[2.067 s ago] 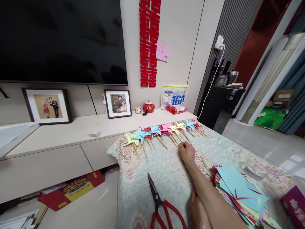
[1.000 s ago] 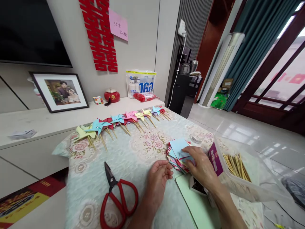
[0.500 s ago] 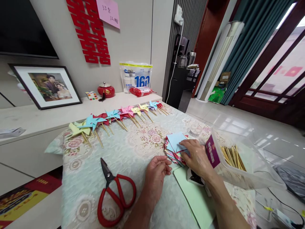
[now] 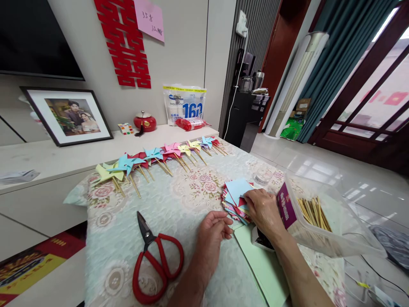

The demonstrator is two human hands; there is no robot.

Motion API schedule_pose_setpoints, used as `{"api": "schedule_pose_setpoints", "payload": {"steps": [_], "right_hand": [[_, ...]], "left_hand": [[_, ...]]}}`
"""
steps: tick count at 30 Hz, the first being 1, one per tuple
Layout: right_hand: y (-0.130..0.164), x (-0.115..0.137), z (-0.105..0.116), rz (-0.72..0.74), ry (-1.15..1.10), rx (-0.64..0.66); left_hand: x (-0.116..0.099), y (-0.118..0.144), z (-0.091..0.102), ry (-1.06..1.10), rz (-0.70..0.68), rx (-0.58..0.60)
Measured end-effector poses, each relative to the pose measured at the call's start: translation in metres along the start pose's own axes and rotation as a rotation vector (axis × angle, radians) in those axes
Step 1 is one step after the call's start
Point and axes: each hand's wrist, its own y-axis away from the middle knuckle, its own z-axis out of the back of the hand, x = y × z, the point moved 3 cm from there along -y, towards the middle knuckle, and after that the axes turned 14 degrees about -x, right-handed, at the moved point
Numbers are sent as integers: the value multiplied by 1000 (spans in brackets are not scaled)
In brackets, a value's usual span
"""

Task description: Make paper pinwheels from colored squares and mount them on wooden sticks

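A pile of colored paper squares (image 4: 238,209) lies on the floral tablecloth, with a light blue paper square (image 4: 237,190) on top. My right hand (image 4: 262,211) has its fingers pinched at the right edge of that blue square; the fingertips are partly hidden. Left of the pile, my left hand (image 4: 214,232) rests palm inward, its fingers loosely curled and nothing in them. Red-handled scissors (image 4: 156,260) lie to the left of it, blades pointing away. Beneath my right forearm are light green paper sheets (image 4: 262,264) and a small box (image 4: 260,239), partly covered.
Several paper pinwheels (image 4: 128,164) on sticks lie in a row along the table's far edge. At the right stands a clear plastic bin (image 4: 332,243) holding short sticks (image 4: 315,213). A small round clear container (image 4: 263,175) sits behind the pile.
The fingers of my right hand have drawn together at the blue square's edge, where they lay more spread before. My left hand has hardly moved. The view has shifted slightly.
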Motion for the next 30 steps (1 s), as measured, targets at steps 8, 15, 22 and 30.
{"api": "schedule_pose_setpoints", "payload": {"steps": [8, 15, 22, 30], "right_hand": [[-3, 4, 22, 87, -85, -370], [0, 16, 37, 64, -244, -470], [0, 24, 44, -109, -411, -404], [7, 46, 41, -84, -449, -306]], "left_hand": [[1, -2, 7, -146, -82, -8], [-8, 1, 10, -197, -62, 2], [-12, 2, 14, -202, -68, -3], [-28, 6, 23, -123, 61, -44]]}}
